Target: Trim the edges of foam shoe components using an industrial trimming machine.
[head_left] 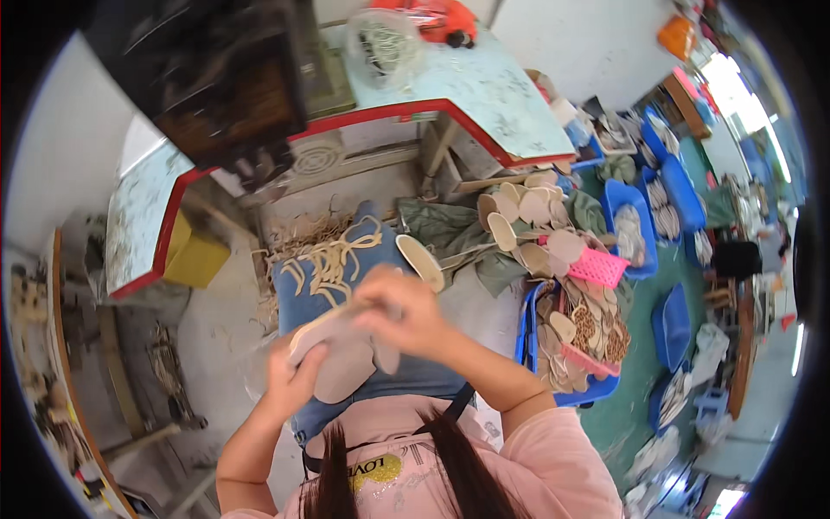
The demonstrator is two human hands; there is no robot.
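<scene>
My left hand (pixel 290 372) grips a beige shoe insole (pixel 327 333) by its near left end, thumb on top and fingers beneath. Curled at the far right end of this insole is my right hand (pixel 405 311), smeared by motion. Its fingers look closed, but what lies in them is too blurred to name. More greyish-beige insoles (pixel 344 379) rest on my lap under the held one. Pale curled trimmings (pixel 333 272) lie across the blue cloth (pixel 303 298) over my knees. Just past my right hand sits a cream insole (pixel 421 264) with a raised edge.
A pale-blue worktable (pixel 484 95) with red edging carries a dark machine (pixel 233 78) and a clear tub (pixel 385 52). At right, insoles pile around a pink basket (pixel 596 266) and a blue crate (pixel 588 398). A yellow box (pixel 194 251) stands under the table's left side.
</scene>
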